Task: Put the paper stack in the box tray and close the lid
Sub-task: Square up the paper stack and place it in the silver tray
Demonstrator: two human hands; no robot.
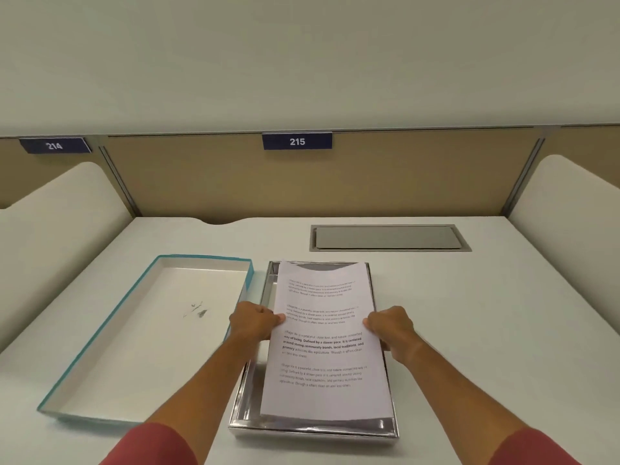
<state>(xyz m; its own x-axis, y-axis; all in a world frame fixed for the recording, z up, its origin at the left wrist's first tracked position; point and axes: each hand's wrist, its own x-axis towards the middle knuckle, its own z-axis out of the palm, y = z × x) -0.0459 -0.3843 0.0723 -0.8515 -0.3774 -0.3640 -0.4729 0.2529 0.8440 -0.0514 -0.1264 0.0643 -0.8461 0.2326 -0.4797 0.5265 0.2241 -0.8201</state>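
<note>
both hands, left hand and right hand, pinch the paper stack by its long edges, above the silver box tray. keep it level and square to the tray walls, then lower it. the lid lies upturned just left of the tray.

I am wearing the only camera on my head, and it is looking forward and down over the desk from above. It is sitting close enough that my forearms are running in from the bottom edge, with my left hand and right hand landing near the middle. Being wide-angle, it is also taking in the partition ahead and bending the side panels outward.
</note>
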